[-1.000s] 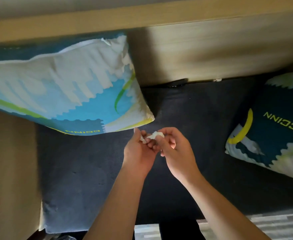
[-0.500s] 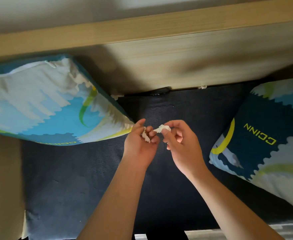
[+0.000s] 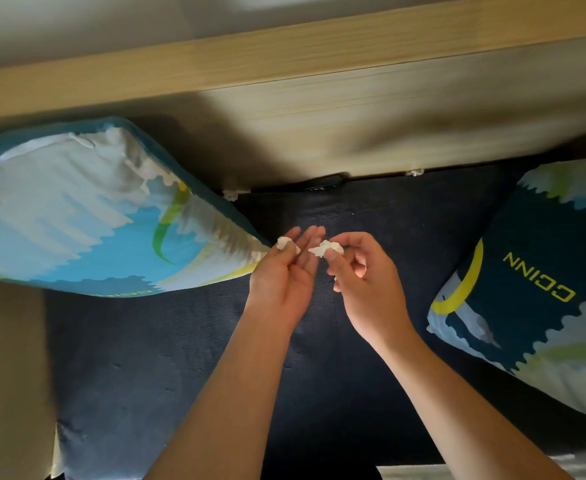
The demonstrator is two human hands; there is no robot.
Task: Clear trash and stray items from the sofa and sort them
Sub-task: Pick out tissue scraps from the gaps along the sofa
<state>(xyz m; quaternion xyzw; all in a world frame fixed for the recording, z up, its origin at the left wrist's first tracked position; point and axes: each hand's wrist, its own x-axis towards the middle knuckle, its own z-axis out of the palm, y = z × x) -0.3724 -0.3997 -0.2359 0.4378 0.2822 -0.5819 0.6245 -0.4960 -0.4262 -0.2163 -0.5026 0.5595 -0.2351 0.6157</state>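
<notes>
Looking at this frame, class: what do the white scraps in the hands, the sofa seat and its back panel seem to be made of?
White scraps: probably tissue or soft paper; matte, crumpled, ragged edges, pinched in the right hand and left hand.
Sofa seat: dark navy woven fabric; fine ribbed texture, no shine.
Back panel: light wood or wood-look laminate; straight grain lines, smooth surface.

Soft daylight is falling across the wooden backrest [image 3: 319, 109] from the upper right, leaving the dark seat cushion [image 3: 180, 358] dim and nearly textureless. The left pillow [image 3: 77, 209] is casting a deep shadow onto the wood behind it. The hands [image 3: 322, 271] are catching warm, even light without glare. Wide-angle distortion is bowing the backrest's straight edges, and the wood grain is smearing into slight blur.
</notes>
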